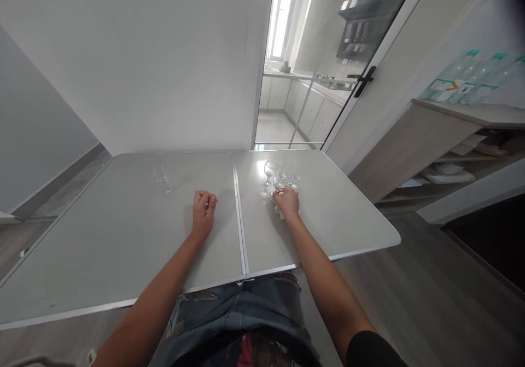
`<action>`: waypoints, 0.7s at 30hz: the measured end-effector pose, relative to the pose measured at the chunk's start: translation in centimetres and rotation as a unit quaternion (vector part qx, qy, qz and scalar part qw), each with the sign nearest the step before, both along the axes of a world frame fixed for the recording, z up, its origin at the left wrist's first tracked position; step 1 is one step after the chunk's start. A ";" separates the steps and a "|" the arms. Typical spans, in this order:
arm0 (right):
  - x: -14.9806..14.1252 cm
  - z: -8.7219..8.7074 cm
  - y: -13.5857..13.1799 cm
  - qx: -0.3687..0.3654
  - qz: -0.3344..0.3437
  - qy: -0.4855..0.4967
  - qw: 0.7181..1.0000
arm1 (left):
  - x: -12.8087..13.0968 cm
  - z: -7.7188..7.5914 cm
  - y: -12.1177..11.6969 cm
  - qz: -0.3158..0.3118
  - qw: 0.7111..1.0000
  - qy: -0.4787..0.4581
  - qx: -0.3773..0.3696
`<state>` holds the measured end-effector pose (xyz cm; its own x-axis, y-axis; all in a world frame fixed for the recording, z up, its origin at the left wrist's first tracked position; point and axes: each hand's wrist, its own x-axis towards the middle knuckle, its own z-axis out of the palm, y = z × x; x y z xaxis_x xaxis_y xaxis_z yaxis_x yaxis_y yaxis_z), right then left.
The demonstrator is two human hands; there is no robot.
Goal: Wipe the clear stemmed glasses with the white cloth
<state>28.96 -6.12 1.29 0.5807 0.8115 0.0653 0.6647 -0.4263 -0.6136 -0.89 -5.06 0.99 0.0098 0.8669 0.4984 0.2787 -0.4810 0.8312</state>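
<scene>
My right hand [288,202] is over the right half of the table, its fingers pinched at the near side of a group of small clear glasses. It seems to grip one clear glass [280,180], mostly hidden by the fingers. Just left of that, a stemmed glass [270,168] stands upright, and several more are crowded behind the hand. Something white [279,213] shows under the right hand; its kind is unclear. On the left half of the table, my left hand [203,211] rests with its fingers curled in, nothing visible in them. Farther left are clear glasses [162,180], faint against the surface.
The pale folding table [123,236] has a metal seam [239,214] down its middle and a white wall behind it. A glass door [303,93] stands beyond the right half. At far right, a wooden shelf [443,132] carries several plastic bottles [463,80].
</scene>
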 end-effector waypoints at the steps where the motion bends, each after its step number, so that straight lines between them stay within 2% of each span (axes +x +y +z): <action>1: 0.0 -0.1 0.1 0.004 -0.001 0.003 1.000 | 0.0 0.0 0.0 -0.002 1.000 0.005 0.007; 6: 0.0 -0.3 0.5 0.009 -0.013 0.018 1.000 | -0.5 0.4 0.3 0.029 0.999 0.019 0.042; 14: -0.2 -0.3 0.4 0.012 -0.016 0.032 0.999 | -1.6 0.8 0.9 0.156 0.987 0.005 0.049; 18: -0.3 -0.2 0.4 0.009 -0.015 0.024 1.000 | -2.4 1.9 1.2 0.190 0.979 -0.001 0.072; 21: -0.3 -0.3 0.3 0.013 -0.010 0.019 1.000 | -4.1 3.2 2.3 0.224 0.970 -0.013 0.095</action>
<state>28.68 -5.81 1.01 0.5995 0.7978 0.0646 0.6324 -0.4226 -0.6492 -4.95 -2.75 4.23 -0.3615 0.6734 0.6449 0.4755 -0.4619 0.7487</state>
